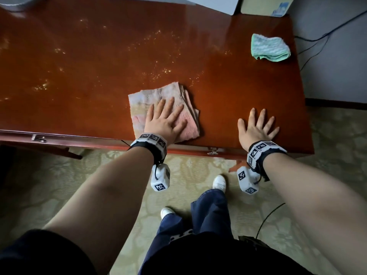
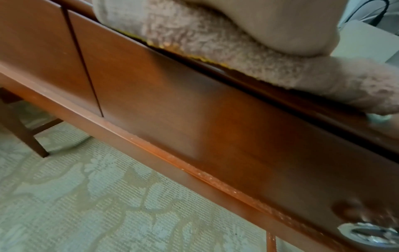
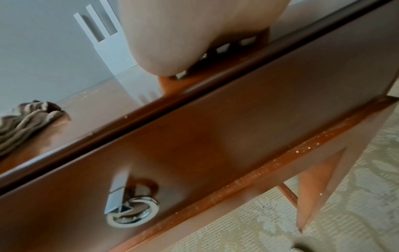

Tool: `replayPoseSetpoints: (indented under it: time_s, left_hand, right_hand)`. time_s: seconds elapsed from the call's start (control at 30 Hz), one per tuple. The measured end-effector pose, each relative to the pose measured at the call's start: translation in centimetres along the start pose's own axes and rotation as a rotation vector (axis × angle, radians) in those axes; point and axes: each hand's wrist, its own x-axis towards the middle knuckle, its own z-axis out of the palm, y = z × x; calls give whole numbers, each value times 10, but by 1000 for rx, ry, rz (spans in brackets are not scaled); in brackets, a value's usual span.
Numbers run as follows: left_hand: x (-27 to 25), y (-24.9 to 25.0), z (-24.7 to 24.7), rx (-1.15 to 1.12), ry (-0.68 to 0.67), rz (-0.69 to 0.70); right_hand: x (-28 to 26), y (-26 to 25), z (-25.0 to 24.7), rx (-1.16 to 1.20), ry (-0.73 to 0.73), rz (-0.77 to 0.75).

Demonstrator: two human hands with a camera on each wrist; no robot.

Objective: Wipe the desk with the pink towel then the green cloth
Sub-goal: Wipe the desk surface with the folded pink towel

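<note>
Right at the near edge of the desk [image 1: 228, 80] lies the pink towel [image 1: 143, 98], folded into a thick, fluffy square with its layered edges fanned out on the right. On it the left hand [image 1: 164, 121] presses flat, fingers straight and spread, gripping nothing. Just beside it, the right hand [image 1: 256, 128] rests palm-down on the bare glossy wood, fingers splayed and likewise empty. Well apart, by the far right corner, sits the green cloth [image 1: 269, 47], a rumpled, ribbed heap. Pale specks are scattered over the reddish, polished top beyond the towel. Below the edge, the drawer front carries a round metal pull [image 3: 132, 214]. Underneath spreads a pale patterned carpet [image 2: 86, 204].
</note>
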Motion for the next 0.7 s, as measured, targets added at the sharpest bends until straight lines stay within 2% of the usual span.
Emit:
replayPoseSetpoints:
  time_s: [0.07,0.33,0.57,0.7]
  left_hand:
    - [2,10,1,39,0,-19]
    - [14,29,-1,110,-22,83]
    - [41,79,-4,164,-27,320]
    - [63,104,-11,227,-74,448]
  right_hand:
    - [2,6,-2,-26,-5,-37]
    - [18,22,-13,-83,-39,-156]
    - [36,35,-26,-93,-67,-248]
    - [60,41,-39,-100,-75,-283]
